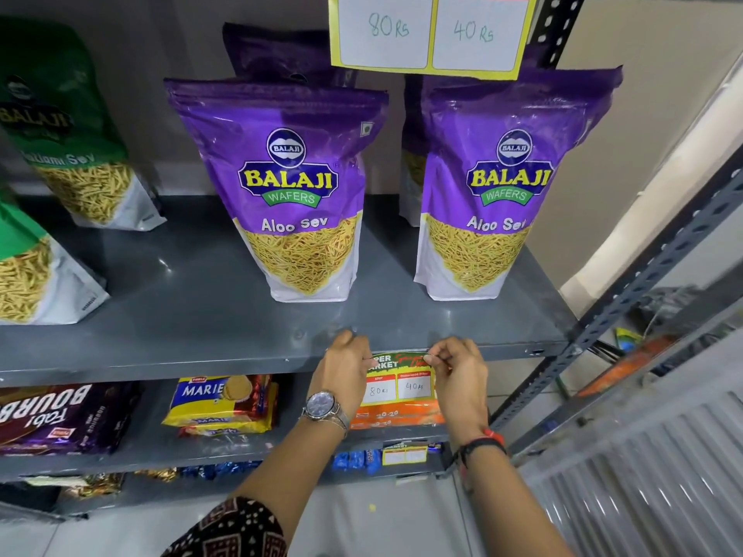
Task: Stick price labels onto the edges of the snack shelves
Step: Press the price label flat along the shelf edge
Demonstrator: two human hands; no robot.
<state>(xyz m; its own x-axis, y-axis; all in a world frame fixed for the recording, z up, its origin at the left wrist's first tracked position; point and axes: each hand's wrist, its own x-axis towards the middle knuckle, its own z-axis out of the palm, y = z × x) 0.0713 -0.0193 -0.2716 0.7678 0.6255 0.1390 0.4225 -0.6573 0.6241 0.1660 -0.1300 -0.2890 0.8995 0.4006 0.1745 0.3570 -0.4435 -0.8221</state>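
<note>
Pinching price label (400, 381) at top corners against shelf edge (161, 365): left hand (345, 365) at nine o'clock, right hand (458, 371) at three (fingers clamped on label).

Under both hands the shelf (201, 315) is grey painted metal, smooth with a dull sheen that catches soft reflections. Between the left hand (345, 367) and the right hand (458, 371) the price label (400, 381) looks like thin printed paper with matt white panels. On the left wrist the watch (321, 408) is polished metal with a shiny linked band. Above the hands, the purple pouches (289, 186) are glossy plastic film, creased and reflective. Right of the right hand, the upright post (643, 271) is perforated painted metal.
</note>
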